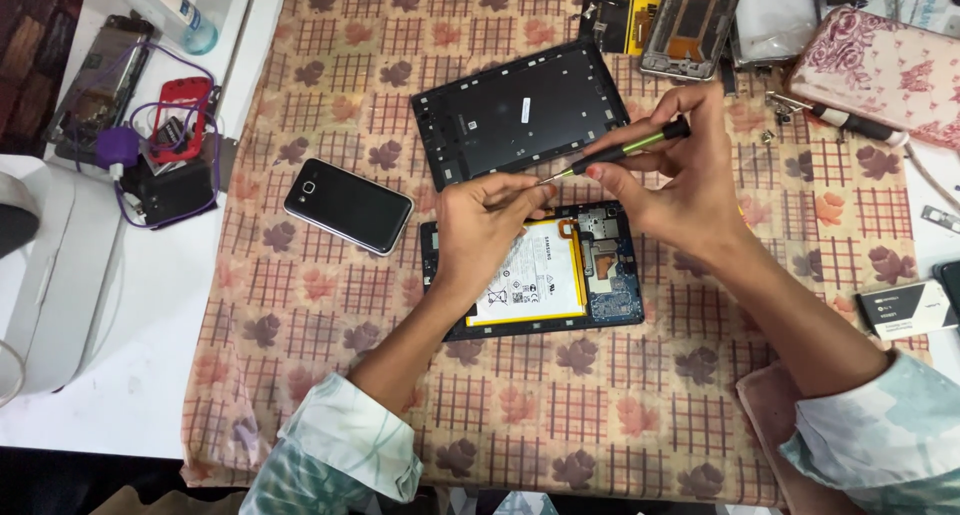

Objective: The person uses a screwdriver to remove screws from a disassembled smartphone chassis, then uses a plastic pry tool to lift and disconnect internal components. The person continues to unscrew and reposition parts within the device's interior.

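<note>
Screwdriver [625, 151], black w/ green band, sits mid-frame above the opened tablet [600, 275], tip pointing toward 8 o'clock and meeting the left hand [490, 225]. Right hand [680, 190] pinches the shaft and handle, thumb and fingers clenched round it, handle end poking out toward 2 o'clock. Left hand's fingers curl at the tip, closed on something tiny; can't tell what, too small. Tablet lies under both hands, white battery [535, 280] and blue board showing; its left edge is hidden by the left wrist. At 12 o'clock, just apart from it, the black back cover [500, 110] lies flat, tilted. Dark phone [348, 206] at 9 o'clock, well apart, open cloth between. Patterned tablecloth [330, 355] is bare toward 6 o'clock, plenty of room there. Phone frame [690, 25] at 1 o'clock cut off by the top edge; floral pouch [880, 70] at 2 o'clock runs off right. Red gadget w/ purple cable [180, 125] far at 10 o'clock.
</note>
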